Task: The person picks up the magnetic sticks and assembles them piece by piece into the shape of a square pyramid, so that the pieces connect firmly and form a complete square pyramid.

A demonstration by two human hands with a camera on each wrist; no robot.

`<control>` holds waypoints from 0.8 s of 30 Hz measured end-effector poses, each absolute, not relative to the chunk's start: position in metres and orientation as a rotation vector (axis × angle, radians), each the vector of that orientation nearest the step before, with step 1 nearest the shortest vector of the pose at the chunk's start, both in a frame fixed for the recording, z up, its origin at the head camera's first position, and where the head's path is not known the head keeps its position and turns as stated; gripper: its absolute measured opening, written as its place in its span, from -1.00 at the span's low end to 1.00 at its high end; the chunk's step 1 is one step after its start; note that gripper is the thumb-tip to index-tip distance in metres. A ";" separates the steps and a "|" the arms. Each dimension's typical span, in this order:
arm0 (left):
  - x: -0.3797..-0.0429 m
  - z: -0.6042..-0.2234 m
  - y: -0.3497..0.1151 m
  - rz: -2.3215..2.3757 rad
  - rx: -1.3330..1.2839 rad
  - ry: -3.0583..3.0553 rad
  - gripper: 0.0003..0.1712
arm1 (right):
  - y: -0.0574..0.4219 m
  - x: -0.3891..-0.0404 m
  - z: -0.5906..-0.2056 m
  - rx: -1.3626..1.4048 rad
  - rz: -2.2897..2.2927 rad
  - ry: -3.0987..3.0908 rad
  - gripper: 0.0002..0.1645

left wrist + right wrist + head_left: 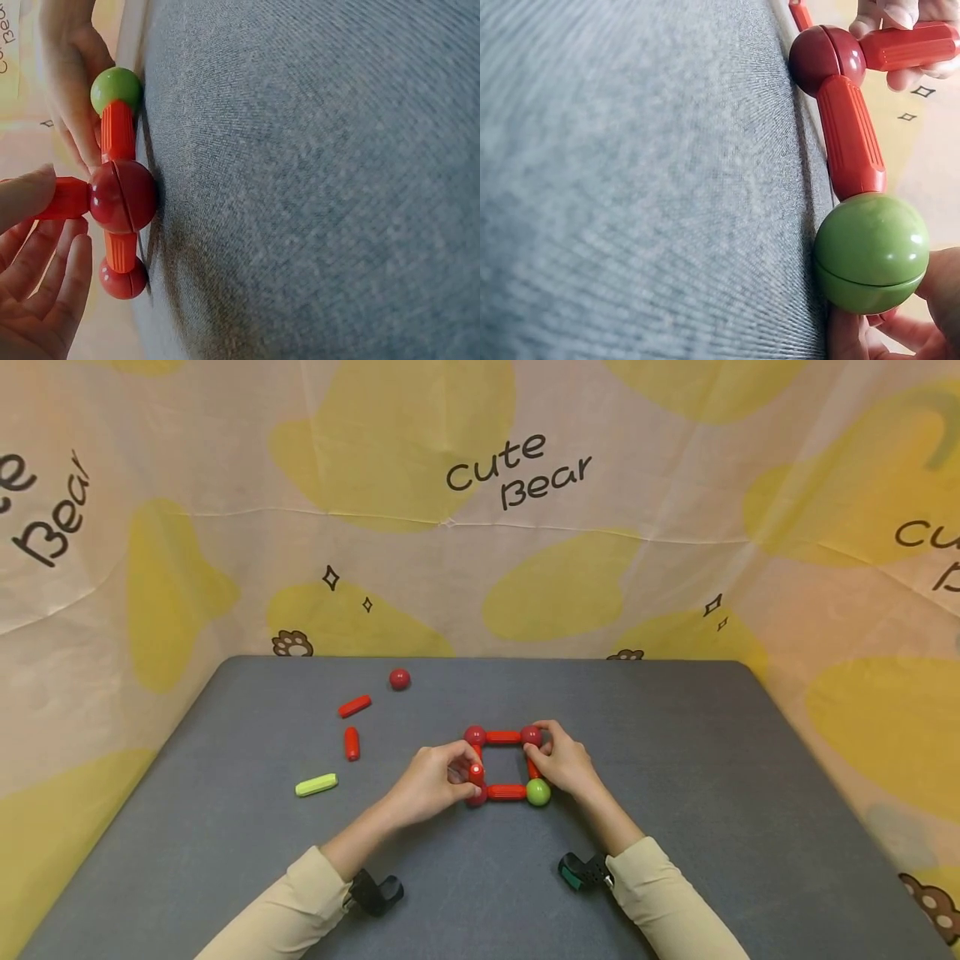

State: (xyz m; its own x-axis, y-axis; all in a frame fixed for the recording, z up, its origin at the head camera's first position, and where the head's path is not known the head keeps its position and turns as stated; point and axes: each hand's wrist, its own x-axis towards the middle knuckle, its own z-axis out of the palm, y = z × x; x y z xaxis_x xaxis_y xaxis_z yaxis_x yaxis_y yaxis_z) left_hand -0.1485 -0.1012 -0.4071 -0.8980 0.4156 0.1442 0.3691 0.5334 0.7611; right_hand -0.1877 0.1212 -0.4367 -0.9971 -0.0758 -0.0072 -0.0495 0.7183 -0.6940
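Note:
A square of red rods and balls lies flat in the middle of the table. Its near-right corner is a green ball [537, 792]; the other corners are red balls. From the near-left red ball [124, 197] an upright red rod [67, 199] points up, and my left hand [431, 782] pinches that rod between thumb and fingers. My right hand [566, 764] grips the far-right red ball [531, 736], with the thumb on its near side and fingers behind. Red rods [507, 792] join the corners; the left one is partly hidden by my left fingers.
Left of the square lie two loose red rods, one farther back [355, 706] and one nearer [352, 744], plus a yellow-green rod [317, 785]. A loose red ball [400, 679] sits near the back edge of the grey table [660, 710]. A printed cloth [420, 560] hangs behind.

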 end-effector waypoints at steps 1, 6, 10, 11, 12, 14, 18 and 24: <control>-0.149 -0.407 -0.102 1.324 0.694 2.696 -0.71 | 0.121 -0.187 -0.436 -0.099 -1.156 2.878 -0.48; -0.150 -0.408 -0.107 1.329 0.673 2.671 -0.71 | 0.123 -0.182 -0.432 -0.098 -1.138 2.885 -0.38; -0.154 -0.408 -0.114 1.329 0.626 2.667 -0.73 | 0.128 -0.175 -0.430 -0.181 -1.113 2.918 -0.36; -0.157 -0.408 -0.115 1.337 0.617 2.667 -0.73 | 0.129 -0.173 -0.429 -0.208 -1.104 2.926 -0.35; -0.160 -0.409 -0.117 1.347 0.603 2.669 -0.74 | 0.130 -0.170 -0.429 -0.226 -1.099 2.926 -0.35; -0.166 -0.410 -0.119 1.370 0.572 2.691 -0.74 | 0.132 -0.165 -0.428 -0.252 -1.097 2.913 -0.33; -0.180 -0.415 -0.122 1.450 0.516 2.734 -0.74 | 0.136 -0.154 -0.427 -0.326 -1.099 2.876 -0.28; -0.199 -0.422 -0.119 1.429 0.424 2.793 -0.70 | 0.140 -0.146 -0.428 -0.433 -1.053 2.874 -0.23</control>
